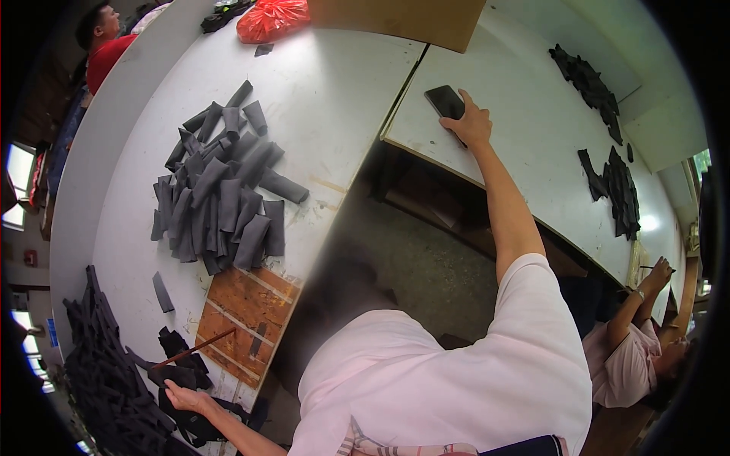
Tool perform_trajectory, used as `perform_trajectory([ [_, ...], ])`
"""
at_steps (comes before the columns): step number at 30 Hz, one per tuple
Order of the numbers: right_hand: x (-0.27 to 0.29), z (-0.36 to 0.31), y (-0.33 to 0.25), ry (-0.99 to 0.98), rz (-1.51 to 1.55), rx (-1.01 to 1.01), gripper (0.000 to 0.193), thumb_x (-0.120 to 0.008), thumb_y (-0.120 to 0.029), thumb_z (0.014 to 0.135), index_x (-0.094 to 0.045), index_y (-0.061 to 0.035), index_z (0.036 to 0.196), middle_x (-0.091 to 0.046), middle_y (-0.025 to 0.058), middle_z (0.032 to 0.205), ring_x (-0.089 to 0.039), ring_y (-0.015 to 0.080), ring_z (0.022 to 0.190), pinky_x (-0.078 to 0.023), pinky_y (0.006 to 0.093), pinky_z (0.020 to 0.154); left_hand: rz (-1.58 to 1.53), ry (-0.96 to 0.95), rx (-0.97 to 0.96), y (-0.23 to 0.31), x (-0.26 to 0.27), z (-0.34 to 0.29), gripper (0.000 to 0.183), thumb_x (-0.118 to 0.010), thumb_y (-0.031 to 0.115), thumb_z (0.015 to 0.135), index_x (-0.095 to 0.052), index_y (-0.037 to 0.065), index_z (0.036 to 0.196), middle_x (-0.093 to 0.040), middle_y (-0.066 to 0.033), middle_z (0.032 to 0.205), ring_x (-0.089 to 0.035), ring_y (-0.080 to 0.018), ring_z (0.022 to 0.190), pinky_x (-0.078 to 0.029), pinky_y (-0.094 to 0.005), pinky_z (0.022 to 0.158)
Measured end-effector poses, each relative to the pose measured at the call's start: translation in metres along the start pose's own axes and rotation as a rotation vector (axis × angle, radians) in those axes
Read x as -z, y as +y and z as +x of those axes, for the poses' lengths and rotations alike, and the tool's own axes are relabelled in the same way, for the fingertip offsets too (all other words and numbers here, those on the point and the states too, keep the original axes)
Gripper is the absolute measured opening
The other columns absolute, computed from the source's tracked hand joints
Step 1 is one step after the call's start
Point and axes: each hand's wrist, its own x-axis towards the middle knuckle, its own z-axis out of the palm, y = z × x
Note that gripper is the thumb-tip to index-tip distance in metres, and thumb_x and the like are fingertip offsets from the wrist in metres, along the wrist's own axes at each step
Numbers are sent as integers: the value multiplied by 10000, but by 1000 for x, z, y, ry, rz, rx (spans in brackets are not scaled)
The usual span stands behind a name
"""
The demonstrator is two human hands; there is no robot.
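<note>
My right hand (473, 124) reaches far out over the right-hand table and grips a dark smartphone (442, 99) by its edges, thumb on one side and fingers on the other. At lower left, my left hand (186, 397) has its fingers closed on the edge of a dark fabric piece (175, 375). A thin brown stick (204, 344) slants from that piece across a worn wooden board (255, 304). Beyond the board lies a loose pile of grey fabric tubes (220, 182). A big heap of dark fabric strips (106, 380) is left of my left hand.
A gap with floor (441, 281) separates the two white tables. A red plastic bag (274, 19) and a cardboard box (395, 19) stand at the far side. Dark fabric pieces (585, 83) lie at far right. Co-workers sit at right (627, 357) and far left (110, 57).
</note>
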Motion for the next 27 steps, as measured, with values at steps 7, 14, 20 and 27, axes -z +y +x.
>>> perform_trajectory([
  [7, -15, -52, -1, 548, 83, 243, 608, -665, -297, 673, -437, -32, 1170, -503, 152, 1061, -465, 314, 960, -363, 407, 841, -165, 221, 84, 70, 2, -13, 533, -617, 222, 780, -428, -119, 1143, -478, -204, 1155, -461, -243, 1053, -317, -327, 925],
  [14, -29, -172, -32, 256, 571, 233, 318, -604, -90, 741, -485, 14, 1017, -494, 148, 915, -512, 260, 870, -420, 339, 763, -694, -122, 162, 119, 44, -26, 250, -595, 117, 784, -549, -31, 980, -591, -93, 943, -567, -178, 866, -433, -273, 782],
  [20, -13, -231, -74, -147, 830, 272, 138, -572, -114, 786, -561, 18, 828, -558, 112, 735, -550, 199, 636, -438, 292, 586, 61, -236, -879, 167, 56, -74, 595, -506, 471, 804, -529, -89, 1003, -523, -249, 976, -557, -356, 724, -479, -410, 650],
  [27, 34, -303, -147, -1487, 1504, 277, 297, -595, -261, 800, -571, 8, 922, -584, 49, 815, -536, 103, 684, -438, 235, 620, -362, -1144, 242, 207, -13, -184, 119, -606, 18, 734, -540, -32, 819, -552, -6, 683, -456, -24, 579, -345, -149, 521],
])
